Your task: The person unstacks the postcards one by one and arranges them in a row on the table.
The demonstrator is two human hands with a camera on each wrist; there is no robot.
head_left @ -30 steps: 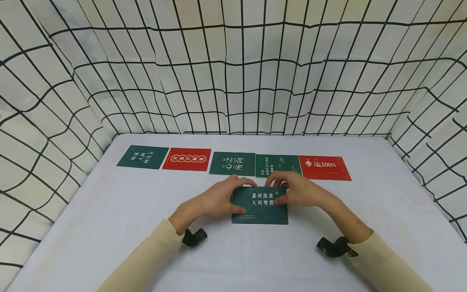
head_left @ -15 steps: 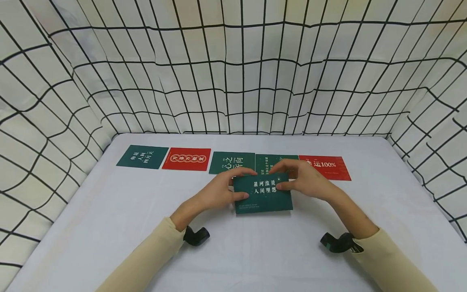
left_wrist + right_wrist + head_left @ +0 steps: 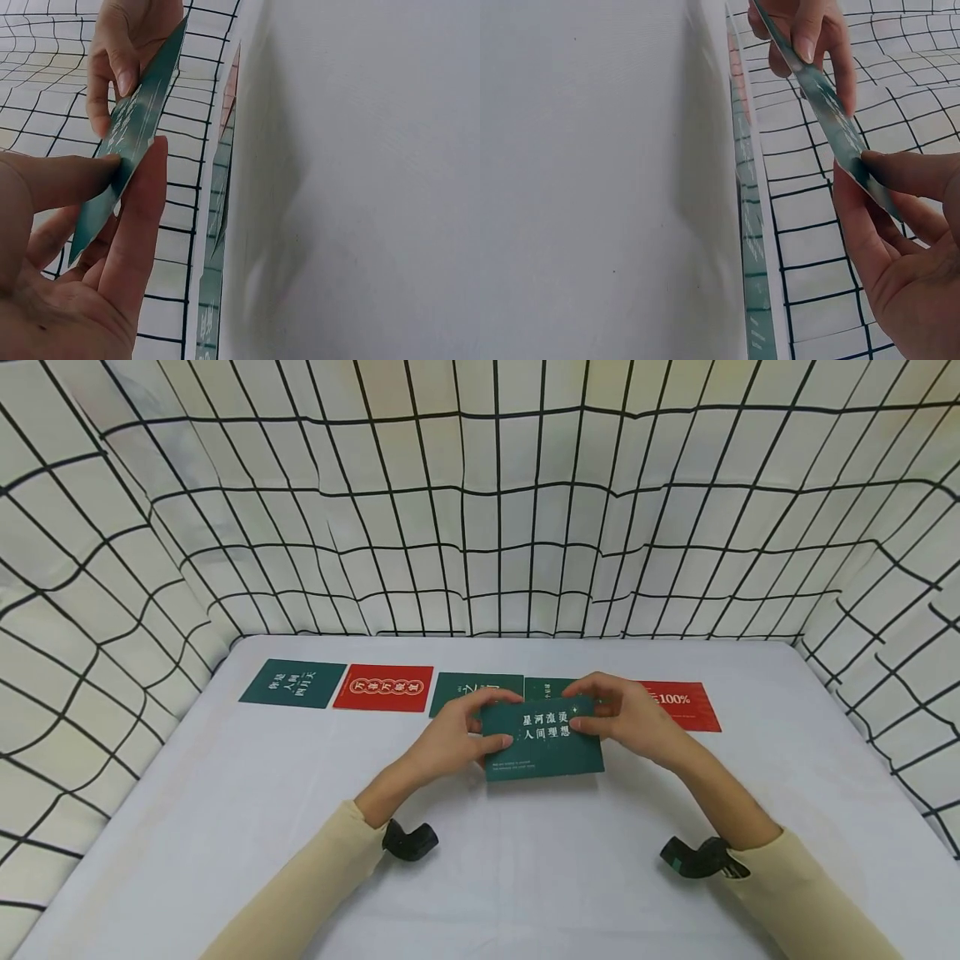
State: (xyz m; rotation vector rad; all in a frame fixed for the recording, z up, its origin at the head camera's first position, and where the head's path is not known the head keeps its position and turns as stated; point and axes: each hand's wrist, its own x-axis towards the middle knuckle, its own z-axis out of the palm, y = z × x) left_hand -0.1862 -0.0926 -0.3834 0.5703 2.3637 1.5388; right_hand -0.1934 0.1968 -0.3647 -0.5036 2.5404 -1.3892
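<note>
A dark green card (image 3: 542, 752) with white characters is held up above the white table, its shadow falling beneath it. My left hand (image 3: 448, 737) pinches its left side, thumb on the printed face and fingers behind. On the other side my right hand (image 3: 637, 718) pinches the upper right part the same way. Both wrist views show the green card (image 3: 146, 112) edge-on between thumb and fingers, off the tabletop. Behind it, the held card and the hands partly cover a green card (image 3: 450, 692), another green card (image 3: 542, 687) and a red card (image 3: 690, 706).
At the row's left end lie a green card (image 3: 294, 682) and a red card (image 3: 384, 687). The white table (image 3: 525, 877) ends at a black wire grid (image 3: 495, 527) with pale cloth behind. Dark wrist cameras (image 3: 410, 842) sit by the beige sleeves.
Both hands have lifted the green card off the table and moved it up and away, toward the row. It now covers more of the cards behind.
</note>
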